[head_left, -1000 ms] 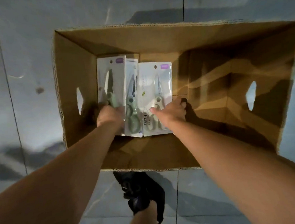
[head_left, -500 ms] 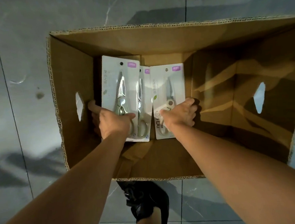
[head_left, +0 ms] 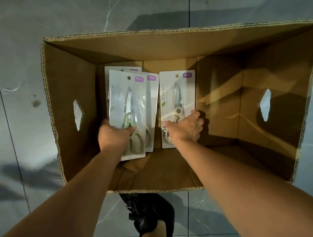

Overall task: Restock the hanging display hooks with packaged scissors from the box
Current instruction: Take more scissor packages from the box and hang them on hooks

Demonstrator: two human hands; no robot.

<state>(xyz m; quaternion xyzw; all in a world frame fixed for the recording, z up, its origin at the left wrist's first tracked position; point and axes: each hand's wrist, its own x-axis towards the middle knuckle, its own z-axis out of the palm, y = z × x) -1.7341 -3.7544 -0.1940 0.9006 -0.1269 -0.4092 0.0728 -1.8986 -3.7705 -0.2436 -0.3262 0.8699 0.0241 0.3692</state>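
Scissors packs lie at the left end of the box (head_left: 70, 84) floor: the left hand (head_left: 114, 135) is closed on the lower end of the front pack (head_left: 127, 111) of an overlapped stack, and the right hand (head_left: 185, 128) grips the lower end of a separate pack (head_left: 177, 98) just beside it. Every pack has its long axis running away from the person, blade tips and hang hole at the far end, handles near. Held only by their bottom edges, the slick packs could likely slip or fan out, and the one tucked behind the front pack may drag up and drop.
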